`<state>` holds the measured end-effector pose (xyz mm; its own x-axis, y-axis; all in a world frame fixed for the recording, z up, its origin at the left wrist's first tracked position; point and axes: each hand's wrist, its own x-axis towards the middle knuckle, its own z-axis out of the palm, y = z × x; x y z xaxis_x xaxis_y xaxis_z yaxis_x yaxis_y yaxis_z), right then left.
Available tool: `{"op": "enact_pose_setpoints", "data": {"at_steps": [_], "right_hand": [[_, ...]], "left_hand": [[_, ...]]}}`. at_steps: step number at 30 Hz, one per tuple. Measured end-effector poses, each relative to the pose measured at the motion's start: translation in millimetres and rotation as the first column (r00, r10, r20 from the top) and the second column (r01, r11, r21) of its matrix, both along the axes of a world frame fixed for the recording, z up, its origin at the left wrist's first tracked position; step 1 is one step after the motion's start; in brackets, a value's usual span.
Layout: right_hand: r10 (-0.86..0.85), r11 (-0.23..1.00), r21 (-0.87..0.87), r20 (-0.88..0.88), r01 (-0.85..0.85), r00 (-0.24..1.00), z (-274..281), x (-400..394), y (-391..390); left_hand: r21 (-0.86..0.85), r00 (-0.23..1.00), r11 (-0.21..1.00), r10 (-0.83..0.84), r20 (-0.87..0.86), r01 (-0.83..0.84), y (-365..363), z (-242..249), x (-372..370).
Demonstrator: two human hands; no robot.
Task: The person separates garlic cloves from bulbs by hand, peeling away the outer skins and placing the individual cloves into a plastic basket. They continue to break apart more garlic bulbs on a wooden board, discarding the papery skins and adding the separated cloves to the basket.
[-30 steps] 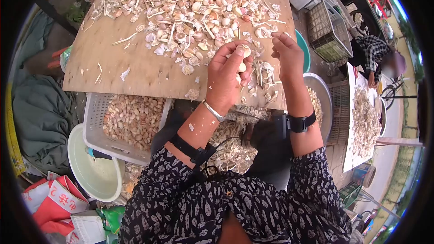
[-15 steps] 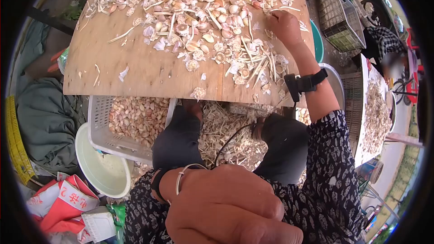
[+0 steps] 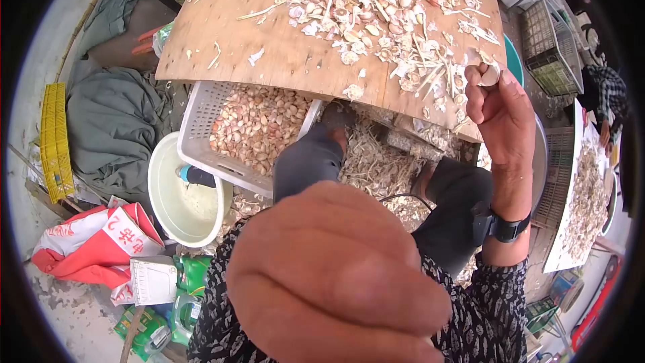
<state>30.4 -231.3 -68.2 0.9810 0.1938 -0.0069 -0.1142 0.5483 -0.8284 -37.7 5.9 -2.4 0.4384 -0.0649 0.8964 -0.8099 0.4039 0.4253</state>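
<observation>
My right hand (image 3: 500, 111) is raised by the right edge of the wooden board, palm up. A whitish garlic clove (image 3: 490, 75) sits pinched between its thumb and fingertips. Very close to the camera, my left hand (image 3: 336, 269) fills the lower middle, its fingers curled and pressed together; anything inside them is hidden. On the wooden board (image 3: 222, 27) lies a wide heap of loose garlic cloves (image 3: 396, 0). Cut stalks and root ends (image 3: 430, 70) lie along the heap's near side, close to my right hand.
A white crate (image 3: 191, 117) of garlic cloves stands below the board, beside a pale green basin (image 3: 164, 191) with a dark, blue-ended object in it. Stalk scraps (image 3: 376, 154) cover the ground between my legs. Another person (image 3: 605, 94) is at a white table (image 3: 561, 228) on the right.
My right hand has left the board's surface, drawn back toward me and turned palm up, showing the garlic clove. My left hand appears larger and closer. The view has shifted left.
</observation>
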Motion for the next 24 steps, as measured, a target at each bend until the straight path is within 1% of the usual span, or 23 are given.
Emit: {"op": "enact_pose_setpoints", "data": {"at_steps": [1, 2, 3, 4, 5, 6, 7, 8, 9, 10, 11, 12, 13, 14, 15, 16, 17, 18, 19, 20, 21, 22, 24], "right_hand": [[0.114, 0.993, -0.027, 0.077, -0.112, 0.991, 7, -11, 0], [0.113, 0.994, -0.03, 0.143, -0.11, 0.983, 12, -25, 3], [0.24, 0.956, 0.107, 0.25, -0.273, 0.938, 14, -34, 4], [0.317, 0.94, 0.02, 0.325, -0.341, 0.891, 26, -39, 5], [0.339, 0.888, 0.053, 0.595, -0.457, 0.728, 28, -34, 19], [0.512, 0.607, 0.134, 0.687, -0.783, 0.515, 37, -25, 30], [0.525, 0.469, 0.096, 0.769, -0.878, 0.364, 51, -20, 44], [0.491, 0.455, 0.145, 0.782, -0.878, 0.383, 58, -26, 53], [0.443, 0.444, 0.191, 0.803, -0.876, 0.399, 58, -34, 60], [0.437, 0.435, 0.19, 0.81, -0.88, 0.391, 65, -35, 64], [0.507, 0.407, 0.272, 0.728, -0.872, 0.463, 79, -33, 68], [0.574, 0.382, 0.358, 0.631, -0.852, 0.522, 85, -34, 73], [0.309, 0.394, 0.482, 0.732, -0.782, 0.607, 66, -47, 82], [0.308, 0.387, 0.481, 0.736, -0.786, 0.602, 63, -44, 82], [0.252, 0.417, 0.474, 0.76, -0.776, 0.599, 60, -42, 83], [0.194, 0.448, 0.461, 0.787, -0.766, 0.586, 58, -39, 83], [0.318, 0.427, 0.54, 0.661, -0.725, 0.68, 70, -42, 77], [0.32, 0.418, 0.533, 0.671, -0.736, 0.669, 68, -30, 78], [0.337, 0.315, 0.427, 0.785, -0.848, 0.521, 64, -15, 79], [0.33, 0.21, 0.303, 0.873, -0.929, 0.36, 61, -6, 79], [0.324, 0.2, 0.297, 0.879, -0.934, 0.349, 61, -3, 78], [0.308, 0.213, 0.291, 0.886, -0.933, 0.346, 61, -4, 76], [0.3, 0.22, 0.273, 0.894, -0.936, 0.332, 60, -21, 71]], "left_hand": [[0.116, 0.991, 0.991, -0.056, -0.121, 0.07, 13, 0, -5], [0.179, 0.941, 0.975, 0.177, -0.289, -0.128, 25, -8, -10], [0.214, 0.794, 0.922, 0.387, -0.468, -0.323, 42, -22, -12], [0.412, 0.568, 0.814, 0.581, -0.583, -0.41, 73, -40, -11], [0.646, 0.42, 0.676, 0.733, -0.535, -0.354, 104, -58, -3], [0.649, 0.418, 0.67, 0.738, -0.529, -0.361, 126, -71, 4], [0.862, 0.501, 0.113, 0.847, 0.176, -0.494, 143, -82, 11], [0.621, 0.438, -0.428, 0.454, 0.776, -0.656, 151, -89, 22], [0.613, 0.43, -0.44, 0.449, 0.783, -0.656, 145, -93, 36], [0.844, 0.527, -0.171, 0.714, 0.462, -0.508, 132, -100, 52], [0.924, 0.544, 0.168, 0.837, 0.051, -0.344, 116, -104, 71], [0.93, 0.585, 0.204, 0.811, 0.015, -0.306, 97, -107, 92], [0.935, 0.625, 0.243, 0.78, -0.028, -0.26, 78, -111, 113], [0.937, 0.654, 0.187, 0.754, 0.056, -0.296, 65, -119, 139], [0.936, 0.679, 0.135, 0.722, 0.132, -0.326, 55, -132, 156], [0.935, 0.675, 0.13, 0.724, 0.138, -0.33, 48, -143, 169], [0.933, 0.696, 0.027, 0.674, 0.249, -0.36, 43, -151, 184], [0.919, 0.708, -0.079, 0.613, 0.349, -0.386, 40, -155, 192], [0.917, 0.702, -0.087, 0.617, 0.357, -0.39, 37, -161, 197], [0.923, 0.714, -0.034, 0.623, 0.32, -0.383, 35, -165, 200], [0.924, 0.724, 0.015, 0.626, 0.288, -0.381, 36, -166, 204], [0.924, 0.72, 0.012, 0.63, 0.29, -0.383, 36, -170, 204], [0.9, 0.75, 0.218, 0.642, 0.159, -0.378, 33, -175, 204]]}}
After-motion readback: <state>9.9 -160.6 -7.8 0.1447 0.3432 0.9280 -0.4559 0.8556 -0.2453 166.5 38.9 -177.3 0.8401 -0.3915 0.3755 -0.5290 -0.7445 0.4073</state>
